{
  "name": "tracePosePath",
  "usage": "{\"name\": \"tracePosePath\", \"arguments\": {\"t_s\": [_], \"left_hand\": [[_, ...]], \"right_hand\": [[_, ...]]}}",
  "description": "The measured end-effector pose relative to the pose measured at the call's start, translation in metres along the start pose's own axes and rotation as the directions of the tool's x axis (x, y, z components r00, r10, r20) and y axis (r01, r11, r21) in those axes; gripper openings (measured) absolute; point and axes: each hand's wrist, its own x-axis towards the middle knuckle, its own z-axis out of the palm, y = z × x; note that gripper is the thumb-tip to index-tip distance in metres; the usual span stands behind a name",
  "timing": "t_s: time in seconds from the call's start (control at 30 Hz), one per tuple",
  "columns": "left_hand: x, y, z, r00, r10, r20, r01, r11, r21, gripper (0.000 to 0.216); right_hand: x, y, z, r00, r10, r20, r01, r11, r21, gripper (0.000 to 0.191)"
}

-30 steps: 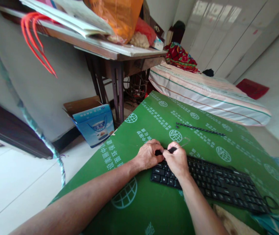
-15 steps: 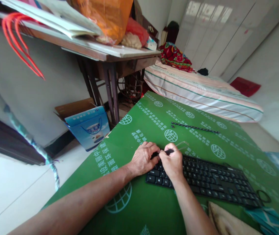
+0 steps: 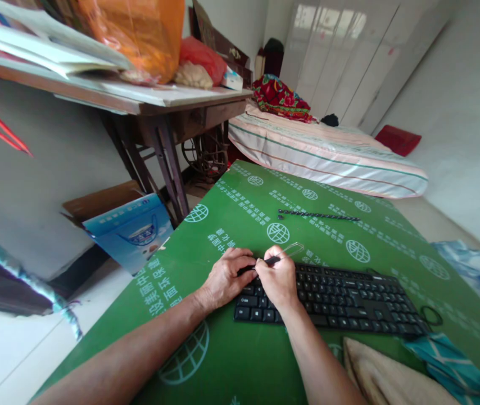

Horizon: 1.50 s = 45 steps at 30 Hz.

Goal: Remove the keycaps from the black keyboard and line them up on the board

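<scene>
A black keyboard (image 3: 352, 298) lies on the green table mat (image 3: 223, 349). My left hand (image 3: 227, 278) is closed around its upper left corner, the thumb bent in near the keys. Pinched in my right hand (image 3: 279, 281) is a keycap puller (image 3: 272, 260) with a dark handle, its thin wire loop sticking out to the upper right. Both hands' fingertips meet over the keyboard's left end, and what lies right under them is hidden. Farther back on the mat is a row of small black pieces that look like keycaps (image 3: 320, 215), with one loose piece beside it.
At the lower right lie a beige cloth (image 3: 392, 374) and a teal patterned cloth (image 3: 451, 360), near a coiled cable (image 3: 431, 316). A wooden desk (image 3: 206, 104) with bags and papers stands at the back left, a blue box (image 3: 134, 228) below it. Beyond is a bed (image 3: 328, 152).
The whole view has shifted slightly, so things appear farther left. Both hands keep their places at the keyboard's left end, and the puller's wire loop has turned a little.
</scene>
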Motion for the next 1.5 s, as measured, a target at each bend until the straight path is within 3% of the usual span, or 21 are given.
{"name": "tracePosePath", "arguments": {"t_s": [0.37, 0.5, 0.67, 0.77, 0.97, 1.1, 1.27, 1.37, 1.5], "left_hand": [[0.018, 0.018, -0.030, 0.984, 0.075, 0.163, -0.064, 0.996, -0.067, 0.016], [0.026, 0.031, -0.038, 0.965, 0.008, 0.262, 0.025, 0.992, -0.123, 0.017], [0.033, 0.046, -0.041, 0.916, -0.160, 0.369, 0.260, 0.935, -0.239, 0.019], [0.036, 0.056, -0.039, 0.888, -0.221, 0.403, 0.342, 0.904, -0.257, 0.020], [0.051, 0.058, -0.019, 0.863, -0.342, 0.371, 0.449, 0.856, -0.255, 0.015], [0.073, 0.040, 0.003, 0.856, -0.449, 0.254, 0.507, 0.826, -0.245, 0.022], [0.111, 0.014, 0.038, 0.859, -0.482, 0.173, 0.505, 0.854, -0.126, 0.027], [0.130, 0.003, 0.054, 0.859, -0.486, 0.164, 0.498, 0.867, -0.039, 0.023], [0.144, -0.005, 0.058, 0.882, -0.438, 0.171, 0.430, 0.899, 0.084, 0.010]], "right_hand": [[0.005, -0.022, -0.014, 0.996, 0.023, 0.082, -0.026, 0.999, 0.039, 0.014], [0.006, -0.027, -0.025, 0.989, 0.011, 0.145, -0.027, 0.994, 0.110, 0.017], [0.003, -0.028, -0.042, 0.981, -0.111, 0.158, 0.087, 0.984, 0.154, 0.022], [-0.001, -0.024, -0.051, 0.978, -0.153, 0.145, 0.124, 0.973, 0.193, 0.022], [0.002, -0.003, -0.066, 0.993, -0.056, 0.100, 0.016, 0.932, 0.361, 0.026], [0.018, 0.014, -0.081, 0.999, 0.047, 0.025, -0.053, 0.895, 0.443, 0.028], [0.036, 0.031, -0.097, 0.988, 0.143, -0.057, -0.092, 0.842, 0.532, 0.030], [0.039, 0.034, -0.099, 0.989, 0.137, -0.052, -0.091, 0.851, 0.518, 0.031], [0.037, 0.035, -0.099, 0.998, 0.064, 0.019, -0.067, 0.934, 0.351, 0.032]]}}
